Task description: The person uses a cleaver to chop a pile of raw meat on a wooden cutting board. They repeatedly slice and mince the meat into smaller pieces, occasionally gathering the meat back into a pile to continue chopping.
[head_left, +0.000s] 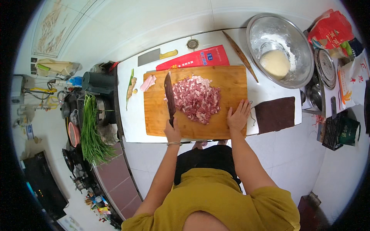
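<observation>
My left hand is wrapped round the dark handle of a kitchen knife, whose blade points away from me along the left side of a heap of chopped meat. The meat is diced small, pink-red with pale fat. It lies in the middle of a wooden cutting board. On the board's right edge my right hand rests flat, fingers stretched out. A pale pink piece, perhaps skin or fat, sits near the board's upper left.
Beyond the board lie a cleaver, a red package and a pointed wooden stick. A metal bowl holds dough. Ginger and scallion lie left; a brown cloth lies right. Green chives stand farther left.
</observation>
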Motion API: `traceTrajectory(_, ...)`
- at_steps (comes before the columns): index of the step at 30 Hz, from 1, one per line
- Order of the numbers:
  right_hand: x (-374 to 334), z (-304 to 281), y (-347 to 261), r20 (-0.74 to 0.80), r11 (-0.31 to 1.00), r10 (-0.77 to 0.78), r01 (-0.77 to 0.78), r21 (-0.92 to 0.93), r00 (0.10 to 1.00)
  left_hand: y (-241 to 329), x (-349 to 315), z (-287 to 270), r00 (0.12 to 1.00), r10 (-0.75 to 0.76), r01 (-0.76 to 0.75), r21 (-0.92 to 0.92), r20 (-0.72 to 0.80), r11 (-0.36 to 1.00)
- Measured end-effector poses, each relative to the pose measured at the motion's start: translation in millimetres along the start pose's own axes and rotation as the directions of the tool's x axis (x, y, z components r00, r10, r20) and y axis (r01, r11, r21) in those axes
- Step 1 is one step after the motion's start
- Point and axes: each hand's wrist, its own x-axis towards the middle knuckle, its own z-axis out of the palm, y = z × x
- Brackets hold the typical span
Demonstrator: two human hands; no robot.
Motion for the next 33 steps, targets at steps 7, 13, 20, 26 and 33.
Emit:
traceTrajectory(7,5.9,7.1,0.3,-0.010,0.998,-0.054,0.053,-0.042,0.998,-2.8,19.8,-14.7,0.986,-0.146,0.134,0.143,0.079,0.981)
traceTrajectory(13,-1.2,16.1,-1.9,0.052,0.990,-0.039,0.046,-0.133,0.998,-42.4,20.4,5.3,0.961,-0.272,0.257,0.226,0.040,0.940)
traceTrajectory(20,6.7,3.2,-12.7,0.055,0.998,-0.017,0.020,-0.057,0.998,-28.2,25.7,-32.7,0.990,-0.125,0.130,0.071,-0.072,0.989)
traceTrajectory(26,8.9,5.5,-14.1,0.101,0.999,-0.018,0.023,-0.048,0.995,-50.8,29.5,1.4,0.990,-0.139,0.127,0.327,0.015,0.937)
traceTrajectory(33,6.7,4.0,-14.1,0.080,0.997,-0.029,0.034,-0.067,0.996,-35.0,20.3,-5.3,0.987,-0.057,0.077,0.131,-0.151,0.988)
